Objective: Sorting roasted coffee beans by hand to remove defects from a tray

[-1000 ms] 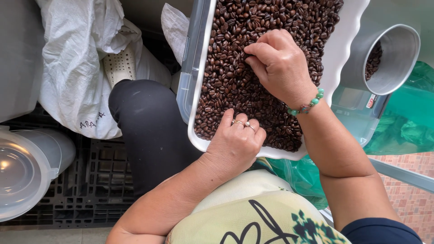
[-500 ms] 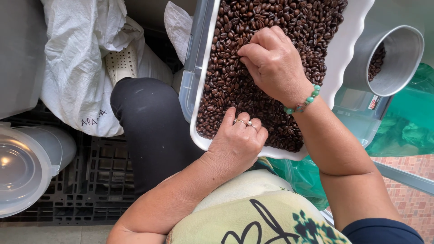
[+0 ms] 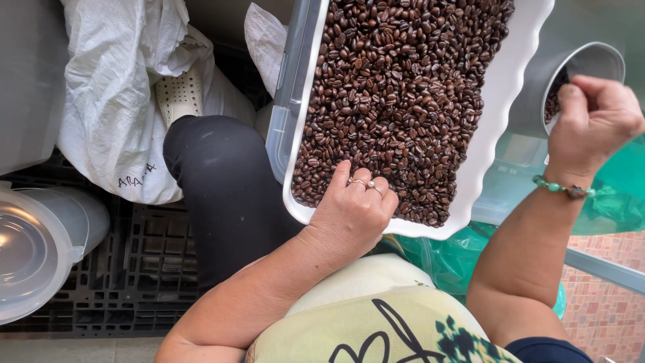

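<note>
Nearest to us, our left hand [image 3: 349, 218] clamps the near rim of the white tray [image 3: 500, 101]. Its fingers [image 3: 356, 178] lie pressed together, curled over the edge, with their tips resting on the coffee beans [image 3: 396, 87]; two rings [image 3: 359, 183] sit on them. The tray is tilted on a clear plastic bin [image 3: 295, 60], just beyond our black-trousered knee [image 3: 215, 175].

Past those fingertips the dark roasted beans spread in a thick layer up the whole tray, touching the left fingers and well apart from the right ones.

Further out and to the right, our right hand [image 3: 594, 114], with a green bead bracelet [image 3: 563, 189] at the wrist, is held at the mouth of the metal canister [image 3: 537, 81]. Its fingers [image 3: 605, 91] are curled into a loose fist with the thumb tucked against them. We cannot tell whether a bean is pinched inside. A few beans show in the canister, just beside the thumb. A green plastic bag [image 3: 605, 202] lies under and behind the wrist.

We judge this to be the drop-off part of picking beans by hand: the right hand is over the canister rather than over the tray. Any further pick calls for the left grip to keep the tray steady and for the right fingertips to meet one bean without pushing the others over the scalloped rim.

Off to the left, far from both hands, lie a white sack [image 3: 114, 101], a lidded plastic tub [image 3: 33, 249] and a black pallet [image 3: 154, 269].
</note>
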